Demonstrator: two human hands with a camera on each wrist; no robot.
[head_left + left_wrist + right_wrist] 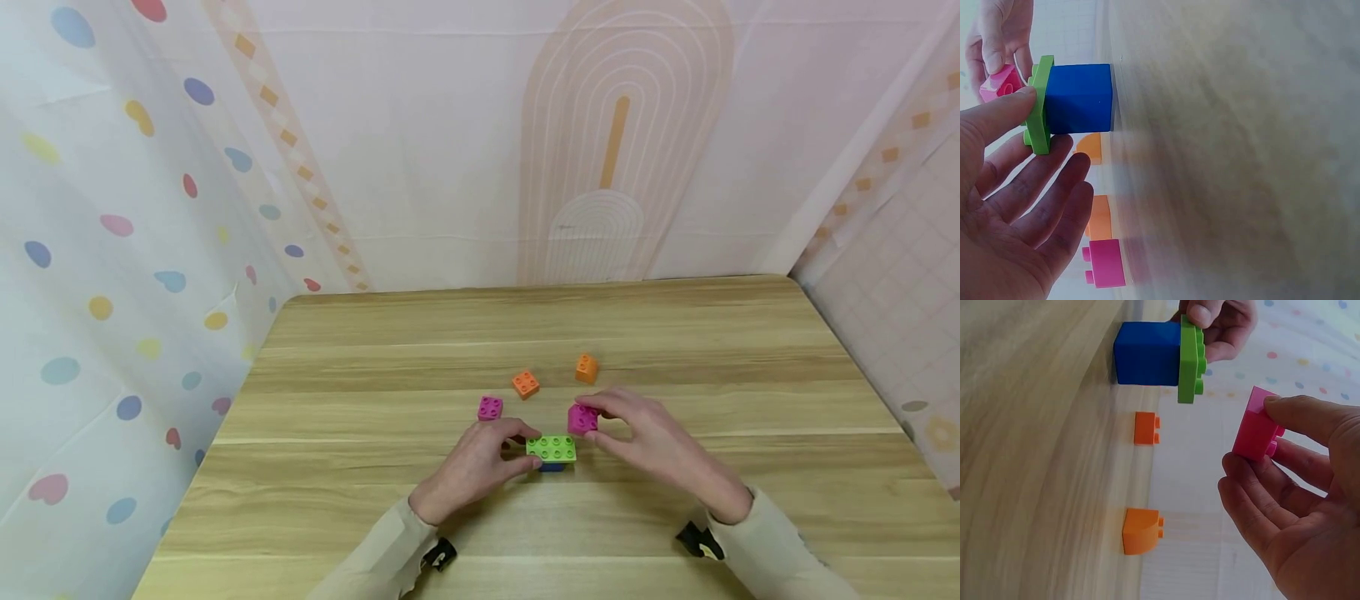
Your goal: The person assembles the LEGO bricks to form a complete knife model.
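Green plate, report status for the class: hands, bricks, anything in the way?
Left hand gripping green plate atop blue block. Right hand holding pink brick, apart from plate. Nothing visible between brick and plate.

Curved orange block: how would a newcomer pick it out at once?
On the wooden table, look just beyond the right hand. The curved orange block sits there, right of the square orange block. Its rounded side sets it apart from that straight-sided neighbour.
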